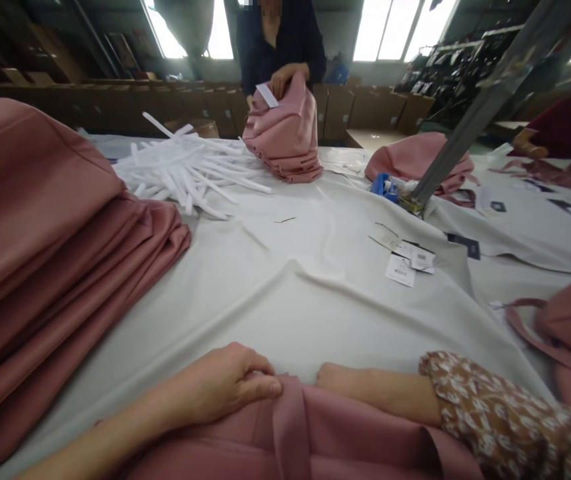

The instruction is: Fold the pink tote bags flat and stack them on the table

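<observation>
A dusty-pink bag (355,427) with a strap lies at the near edge, partly cut off by the bottom of the view. My left hand (230,381) pinches its upper edge between thumb and fingers, beside the strap (290,423). Behind the same edge is my right hand (335,379), coming from a brown floral sleeve; the bag hides its fingers, so its grip does not show.
Pink bags are stacked (40,220) at left. White strips (185,167) lie in a heap beyond. Paper tags (410,260) rest right of centre, near a slanted metal post (475,113). Across the table, a person in dark clothes handles another pink bag (288,133).
</observation>
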`<state>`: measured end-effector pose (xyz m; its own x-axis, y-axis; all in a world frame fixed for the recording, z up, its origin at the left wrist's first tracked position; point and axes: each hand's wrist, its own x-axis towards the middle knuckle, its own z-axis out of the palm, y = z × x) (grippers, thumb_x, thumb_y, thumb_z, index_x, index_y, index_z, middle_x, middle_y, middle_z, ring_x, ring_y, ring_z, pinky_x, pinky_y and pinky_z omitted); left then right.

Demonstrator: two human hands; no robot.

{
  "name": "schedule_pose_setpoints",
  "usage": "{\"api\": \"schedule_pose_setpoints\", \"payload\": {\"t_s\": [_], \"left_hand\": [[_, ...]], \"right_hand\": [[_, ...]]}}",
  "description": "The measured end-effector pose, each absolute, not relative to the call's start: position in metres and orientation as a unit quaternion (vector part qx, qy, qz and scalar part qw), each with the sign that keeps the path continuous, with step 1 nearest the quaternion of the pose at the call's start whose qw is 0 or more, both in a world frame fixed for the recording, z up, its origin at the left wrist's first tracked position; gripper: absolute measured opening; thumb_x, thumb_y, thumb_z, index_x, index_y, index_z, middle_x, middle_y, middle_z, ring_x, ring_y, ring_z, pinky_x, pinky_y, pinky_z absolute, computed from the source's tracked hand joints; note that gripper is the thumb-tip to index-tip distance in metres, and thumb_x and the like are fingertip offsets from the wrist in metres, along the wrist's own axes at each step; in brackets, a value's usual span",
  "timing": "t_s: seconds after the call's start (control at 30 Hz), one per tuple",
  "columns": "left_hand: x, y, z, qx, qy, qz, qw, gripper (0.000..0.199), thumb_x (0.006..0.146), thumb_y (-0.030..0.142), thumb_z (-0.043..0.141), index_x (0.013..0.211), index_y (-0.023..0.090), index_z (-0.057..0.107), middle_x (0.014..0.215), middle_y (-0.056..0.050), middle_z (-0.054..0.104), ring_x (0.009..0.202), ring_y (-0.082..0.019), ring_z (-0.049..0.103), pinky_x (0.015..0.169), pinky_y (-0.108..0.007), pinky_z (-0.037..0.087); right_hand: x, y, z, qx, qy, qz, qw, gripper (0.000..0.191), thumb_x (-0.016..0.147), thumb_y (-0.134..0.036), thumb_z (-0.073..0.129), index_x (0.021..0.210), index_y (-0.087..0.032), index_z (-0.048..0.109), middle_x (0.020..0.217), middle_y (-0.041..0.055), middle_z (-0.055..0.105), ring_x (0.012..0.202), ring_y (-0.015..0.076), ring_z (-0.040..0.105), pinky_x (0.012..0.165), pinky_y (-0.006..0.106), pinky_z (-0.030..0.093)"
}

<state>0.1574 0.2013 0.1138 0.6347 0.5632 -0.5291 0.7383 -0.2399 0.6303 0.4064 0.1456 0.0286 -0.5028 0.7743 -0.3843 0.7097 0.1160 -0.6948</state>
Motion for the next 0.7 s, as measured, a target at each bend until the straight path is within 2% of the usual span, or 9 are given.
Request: {"api": "schedule_pose_setpoints", "payload": {"t_s": [0.07,0.13,0.23,0.3,0.37,0.43,0.5,0.57,0.7], "left_hand": [[0.153,0.203,0.098,0.779,0.427,-0.106,0.446,0.043,0.088,0.057,0.045,0.084,0.023,0.071,0.080,0.000,0.071,0.072,-0.019,0.062,0.062,-0.025,0.040],[0.149,0.207,0.082,0.780,0.439,-0.114,0.431,0.050,0.088,0.061,0.042,0.078,0.021,0.069,0.075,0.000,0.069,0.070,-0.019,0.061,0.061,-0.025,0.039],[0.147,0.216,0.059,0.779,0.447,-0.119,0.424,0.053,0.090,0.061,0.036,0.078,0.020,0.068,0.078,-0.001,0.069,0.074,-0.020,0.062,0.064,-0.026,0.041],[0.149,0.218,0.054,0.788,0.448,-0.117,0.407,0.050,0.091,0.059,0.037,0.091,0.020,0.069,0.089,-0.004,0.070,0.082,-0.022,0.063,0.070,-0.029,0.045],[0.153,0.210,0.061,0.821,0.452,-0.078,0.340,0.048,0.094,0.053,0.035,0.114,0.020,0.064,0.108,-0.007,0.068,0.096,-0.024,0.061,0.083,-0.034,0.046],[0.157,0.192,0.074,0.865,0.444,-0.023,0.231,0.046,0.096,0.046,0.032,0.133,0.025,0.050,0.128,-0.008,0.059,0.114,-0.026,0.054,0.099,-0.043,0.039],[0.157,0.170,0.084,0.902,0.412,0.007,0.126,0.049,0.095,0.049,0.036,0.141,0.033,0.040,0.141,-0.004,0.049,0.127,-0.031,0.043,0.107,-0.054,0.029],[0.152,0.153,0.081,0.921,0.385,-0.003,0.053,0.061,0.089,0.057,0.047,0.145,0.040,0.029,0.147,-0.003,0.042,0.132,-0.038,0.036,0.105,-0.063,0.025],[0.127,0.141,0.042,0.917,0.399,-0.032,0.007,0.068,0.089,0.053,0.047,0.148,0.039,0.017,0.149,-0.006,0.038,0.129,-0.036,0.041,0.100,-0.060,0.031]], "right_hand": [[0.405,0.163,0.024,-0.501,-0.746,0.438,0.032,0.013,0.071,-0.018,0.064,0.060,-0.025,0.067,0.052,-0.0042,0.061,0.047,0.0131,0.053,0.048,0.024,0.044],[0.420,0.182,0.027,-0.527,-0.733,0.426,0.045,0.010,0.079,-0.026,0.060,0.076,-0.024,0.070,0.061,-0.0020,0.066,0.055,0.0145,0.059,0.056,0.025,0.047],[0.463,0.191,0.048,-0.610,-0.692,0.378,0.082,0.045,0.098,-0.035,0.024,0.106,-0.017,0.064,0.080,0.0061,0.071,0.070,0.0176,0.066,0.068,0.030,0.051],[0.488,0.172,0.069,-0.653,-0.687,0.302,0.101,0.052,0.100,-0.036,0.014,0.117,-0.016,0.059,0.101,0.0106,0.070,0.090,0.0211,0.067,0.080,0.036,0.051],[0.498,0.138,0.084,-0.649,-0.729,0.194,0.093,0.044,0.099,-0.038,0.024,0.126,-0.020,0.054,0.122,0.0105,0.064,0.112,0.0249,0.059,0.093,0.043,0.046],[0.497,0.102,0.087,-0.622,-0.777,0.085,0.056,0.041,0.098,-0.035,0.032,0.133,-0.023,0.049,0.131,0.0100,0.058,0.122,0.0289,0.052,0.099,0.053,0.039],[0.495,0.077,0.075,-0.610,-0.792,0.017,0.010,0.042,0.097,-0.030,0.033,0.137,-0.024,0.044,0.132,0.0112,0.057,0.123,0.0327,0.050,0.099,0.064,0.032],[0.499,0.065,0.052,-0.629,-0.777,-0.020,-0.021,0.043,0.097,-0.027,0.030,0.137,-0.023,0.044,0.131,0.0132,0.058,0.120,0.0349,0.051,0.096,0.070,0.029],[0.520,0.064,0.010,-0.653,-0.757,0.005,-0.031,0.043,0.099,-0.030,0.025,0.138,-0.024,0.042,0.133,0.0105,0.056,0.120,0.0308,0.051,0.097,0.068,0.028]]}}
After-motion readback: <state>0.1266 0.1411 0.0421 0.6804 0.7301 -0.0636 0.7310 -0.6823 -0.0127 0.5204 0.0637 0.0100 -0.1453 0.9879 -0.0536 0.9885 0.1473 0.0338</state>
